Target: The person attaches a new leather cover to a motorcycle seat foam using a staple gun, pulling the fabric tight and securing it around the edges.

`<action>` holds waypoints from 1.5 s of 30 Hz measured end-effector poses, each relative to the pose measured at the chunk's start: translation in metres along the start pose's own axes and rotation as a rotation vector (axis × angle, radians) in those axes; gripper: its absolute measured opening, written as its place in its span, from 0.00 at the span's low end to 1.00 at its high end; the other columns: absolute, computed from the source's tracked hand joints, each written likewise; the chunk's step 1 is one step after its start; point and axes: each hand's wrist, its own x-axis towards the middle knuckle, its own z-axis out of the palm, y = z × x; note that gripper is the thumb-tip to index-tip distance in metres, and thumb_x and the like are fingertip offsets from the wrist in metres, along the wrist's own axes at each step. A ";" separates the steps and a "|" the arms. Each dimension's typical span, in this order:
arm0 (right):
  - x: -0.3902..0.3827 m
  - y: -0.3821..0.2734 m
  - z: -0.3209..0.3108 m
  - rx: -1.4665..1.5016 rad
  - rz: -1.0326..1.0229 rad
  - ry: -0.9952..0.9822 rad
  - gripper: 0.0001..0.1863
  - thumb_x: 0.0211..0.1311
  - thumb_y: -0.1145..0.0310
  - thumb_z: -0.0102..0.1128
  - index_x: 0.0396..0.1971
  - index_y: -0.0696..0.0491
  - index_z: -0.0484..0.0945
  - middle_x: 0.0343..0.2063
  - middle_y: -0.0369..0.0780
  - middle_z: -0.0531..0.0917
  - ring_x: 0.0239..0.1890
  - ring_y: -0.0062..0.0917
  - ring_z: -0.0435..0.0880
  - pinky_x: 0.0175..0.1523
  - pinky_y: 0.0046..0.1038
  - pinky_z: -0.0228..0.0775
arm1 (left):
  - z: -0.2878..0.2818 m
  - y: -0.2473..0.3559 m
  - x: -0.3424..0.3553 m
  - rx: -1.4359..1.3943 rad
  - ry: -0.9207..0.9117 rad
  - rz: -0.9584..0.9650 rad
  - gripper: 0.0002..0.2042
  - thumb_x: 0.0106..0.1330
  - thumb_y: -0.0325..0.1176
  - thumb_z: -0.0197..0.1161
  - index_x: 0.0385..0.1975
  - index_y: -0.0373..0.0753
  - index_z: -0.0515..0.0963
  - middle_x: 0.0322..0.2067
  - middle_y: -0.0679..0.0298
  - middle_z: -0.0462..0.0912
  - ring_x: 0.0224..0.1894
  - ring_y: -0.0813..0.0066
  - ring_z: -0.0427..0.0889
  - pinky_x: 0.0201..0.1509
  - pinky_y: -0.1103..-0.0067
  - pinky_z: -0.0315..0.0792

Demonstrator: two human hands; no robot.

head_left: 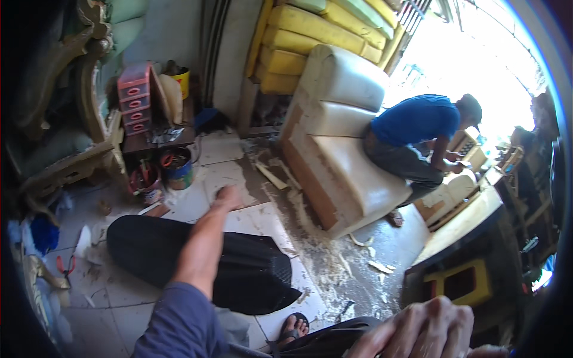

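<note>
A long black padded piece [149, 247] lies on the tiled floor before me, rounded at its left end. Toward its right end, loose black cover material [253, 268] spreads in folds, with a textured patch near the edge. My left arm stretches across it, and my left hand [228, 198] is beyond its far side, low over the tiles; its fingers are too small and blurred to make out. At the lower right, close to me, my right hand [418, 331] is closed with bent knuckles showing. Whatever it may hold is hidden.
Red-handled pliers [65, 267] lie at the left. Tool buckets [176, 168] stand by a low table with a pink drawer unit [135, 98]. A co-worker in blue [418, 119] sits on a cream sofa section [349, 167]. Scraps [343, 268] litter the floor. Yellow cushions [322, 36] are stacked behind.
</note>
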 end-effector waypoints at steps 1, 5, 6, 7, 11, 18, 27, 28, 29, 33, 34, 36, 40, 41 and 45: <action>0.006 0.007 0.010 0.060 -0.022 -0.049 0.27 0.72 0.46 0.51 0.21 0.55 0.69 0.15 0.39 0.65 0.16 0.29 0.73 0.36 0.47 0.74 | -0.003 -0.039 0.002 0.044 0.003 -0.023 0.12 0.60 0.32 0.60 0.38 0.35 0.86 0.44 0.46 0.86 0.48 0.51 0.86 0.56 0.62 0.78; 0.013 0.056 0.019 0.222 0.010 -0.083 0.27 0.71 0.45 0.53 0.29 0.59 0.71 0.23 0.42 0.69 0.22 0.30 0.73 0.38 0.43 0.71 | 0.000 -0.100 -0.001 -0.048 0.025 -0.175 0.14 0.62 0.36 0.59 0.41 0.38 0.86 0.46 0.46 0.85 0.52 0.50 0.83 0.59 0.63 0.76; 0.013 0.067 0.020 0.253 0.031 -0.079 0.27 0.70 0.45 0.53 0.31 0.60 0.72 0.24 0.43 0.70 0.23 0.30 0.74 0.39 0.41 0.71 | 0.002 -0.107 -0.005 -0.064 0.036 -0.181 0.14 0.62 0.37 0.59 0.41 0.38 0.87 0.45 0.46 0.85 0.52 0.50 0.84 0.59 0.64 0.76; 0.012 0.076 0.027 0.281 0.041 -0.083 0.28 0.70 0.45 0.53 0.33 0.61 0.72 0.26 0.43 0.71 0.25 0.30 0.74 0.40 0.40 0.70 | -0.003 -0.114 -0.006 -0.083 0.064 -0.182 0.14 0.63 0.38 0.59 0.41 0.39 0.87 0.45 0.47 0.85 0.51 0.50 0.84 0.59 0.64 0.76; 0.018 0.118 0.040 0.355 0.104 -0.088 0.31 0.69 0.44 0.54 0.41 0.64 0.75 0.34 0.46 0.74 0.31 0.31 0.74 0.42 0.35 0.67 | -0.004 -0.137 -0.008 -0.064 -0.059 -0.141 0.16 0.66 0.39 0.58 0.45 0.37 0.85 0.47 0.45 0.85 0.53 0.50 0.83 0.59 0.63 0.77; 0.016 0.139 0.048 0.441 -0.036 -0.206 0.38 0.68 0.44 0.57 0.54 0.70 0.77 0.48 0.51 0.78 0.45 0.35 0.74 0.54 0.34 0.63 | 0.028 -0.106 0.002 -0.032 -0.079 -0.170 0.14 0.61 0.38 0.59 0.41 0.41 0.87 0.45 0.49 0.86 0.51 0.48 0.84 0.57 0.63 0.77; 0.043 0.154 -0.042 -0.093 -0.012 -0.080 0.09 0.58 0.68 0.71 0.22 0.54 0.82 0.24 0.43 0.80 0.24 0.30 0.77 0.31 0.34 0.71 | -0.017 -0.125 -0.018 -0.021 -0.321 -0.038 0.15 0.60 0.35 0.56 0.42 0.42 0.87 0.47 0.49 0.85 0.52 0.53 0.84 0.57 0.64 0.76; 0.034 0.159 -0.065 -0.272 0.138 -0.073 0.09 0.57 0.69 0.72 0.21 0.52 0.82 0.22 0.42 0.81 0.23 0.29 0.78 0.31 0.33 0.71 | -0.019 -0.152 -0.017 0.006 -0.243 -0.057 0.15 0.60 0.35 0.56 0.42 0.43 0.87 0.46 0.50 0.85 0.51 0.53 0.84 0.57 0.63 0.76; 0.000 0.164 -0.088 -0.609 0.445 -0.042 0.08 0.58 0.66 0.72 0.25 0.53 0.85 0.21 0.41 0.82 0.25 0.30 0.79 0.33 0.31 0.72 | -0.021 -0.178 -0.012 0.054 -0.204 -0.101 0.15 0.59 0.36 0.56 0.42 0.43 0.87 0.46 0.50 0.86 0.50 0.53 0.85 0.57 0.63 0.76; -0.151 0.189 -0.141 -1.371 1.036 -0.363 0.09 0.58 0.60 0.71 0.31 0.50 0.88 0.22 0.41 0.84 0.28 0.37 0.84 0.34 0.37 0.76 | -0.033 -0.253 -0.030 0.066 0.033 -0.072 0.15 0.61 0.42 0.57 0.40 0.43 0.86 0.43 0.51 0.86 0.47 0.48 0.84 0.52 0.60 0.76; -0.215 0.198 -0.145 -1.464 1.147 -0.316 0.07 0.57 0.62 0.71 0.31 0.49 0.87 0.23 0.43 0.85 0.31 0.38 0.86 0.37 0.37 0.79 | -0.047 -0.255 -0.056 0.039 0.176 -0.124 0.13 0.62 0.37 0.56 0.38 0.41 0.86 0.40 0.51 0.86 0.46 0.48 0.84 0.51 0.57 0.76; -0.271 0.227 -0.121 -1.231 1.490 -0.338 0.13 0.61 0.61 0.68 0.39 0.53 0.87 0.29 0.46 0.85 0.35 0.37 0.85 0.41 0.36 0.77 | -0.057 -0.347 -0.133 0.192 0.582 -0.268 0.11 0.64 0.33 0.58 0.42 0.37 0.83 0.42 0.49 0.84 0.50 0.46 0.81 0.54 0.57 0.73; -0.398 0.251 -0.081 -0.318 1.574 -0.027 0.22 0.60 0.74 0.67 0.56 0.52 0.81 0.46 0.47 0.87 0.45 0.26 0.86 0.49 0.30 0.78 | -0.064 -0.409 -0.238 -0.110 0.426 -0.967 0.34 0.75 0.58 0.38 0.55 0.31 0.77 0.55 0.41 0.78 0.61 0.43 0.74 0.66 0.58 0.66; -0.386 0.249 -0.083 -0.289 1.473 -0.047 0.22 0.60 0.75 0.67 0.56 0.53 0.81 0.46 0.46 0.87 0.46 0.25 0.86 0.49 0.30 0.78 | -0.058 -0.427 -0.256 -0.206 0.482 -0.954 0.38 0.75 0.62 0.33 0.56 0.31 0.77 0.57 0.40 0.77 0.63 0.43 0.73 0.66 0.57 0.65; -0.218 0.219 -0.140 -0.736 1.143 0.191 0.16 0.62 0.68 0.66 0.49 0.56 0.80 0.38 0.44 0.87 0.43 0.28 0.87 0.47 0.29 0.78 | -0.065 -0.382 -0.273 -0.072 0.280 -0.991 0.35 0.75 0.60 0.36 0.57 0.31 0.75 0.57 0.39 0.77 0.63 0.42 0.72 0.67 0.58 0.65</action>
